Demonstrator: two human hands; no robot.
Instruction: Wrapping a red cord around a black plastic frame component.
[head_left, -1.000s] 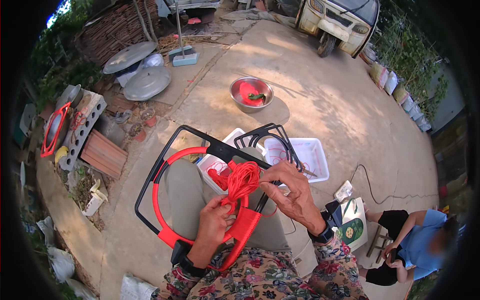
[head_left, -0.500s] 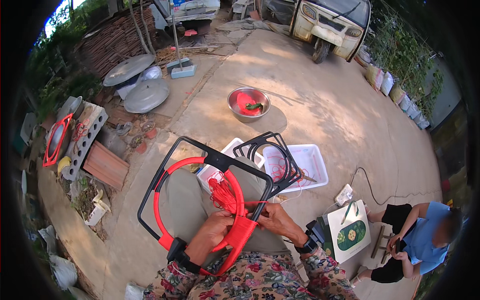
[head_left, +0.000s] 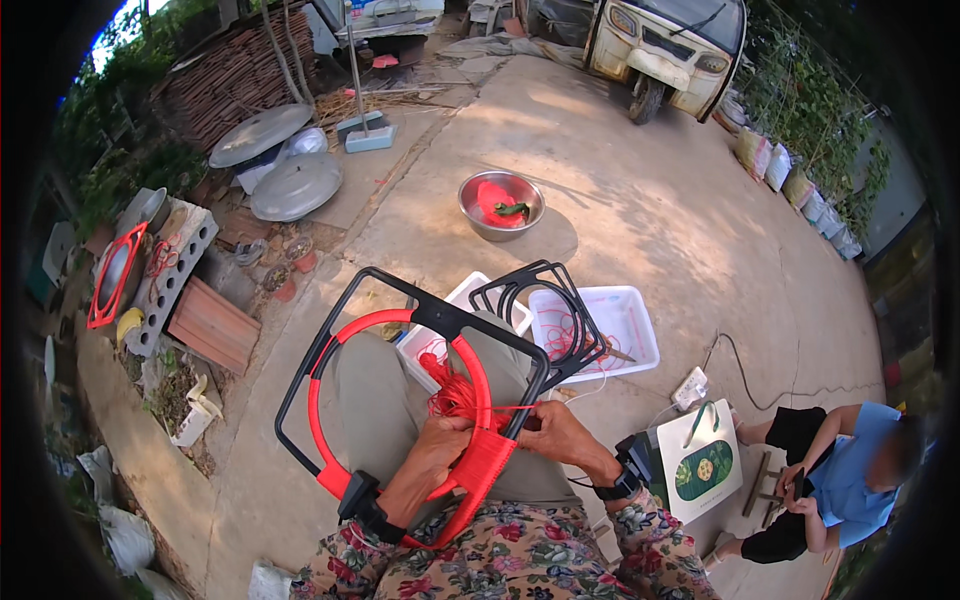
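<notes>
Across my lap lies a black frame (head_left: 338, 302) with a ring inside it, and red cord is wound closely around much of that ring (head_left: 466, 365). A loose bundle of red cord (head_left: 452, 394) hangs within the ring. My left hand (head_left: 436, 455) is closed on that bundle's lower end, beside the wrapped part. At the frame's right bar, my right hand (head_left: 562, 436) pinches a strand of the red cord stretched between the hands. Both hands' fingertips are partly hidden.
Beyond my knees stand a white tray (head_left: 645, 350) with red cord and another black frame (head_left: 540, 275) leaning on it. A steel basin (head_left: 470, 220) sits farther out. At right are a paper bag (head_left: 690, 490), a power strip (head_left: 690, 388) and a seated person (head_left: 850, 480).
The left hand and the cord bundle have shifted slightly, and the bundle looks more gathered. My right hand stays near the bar with the strand. The whole view has moved a little.
</notes>
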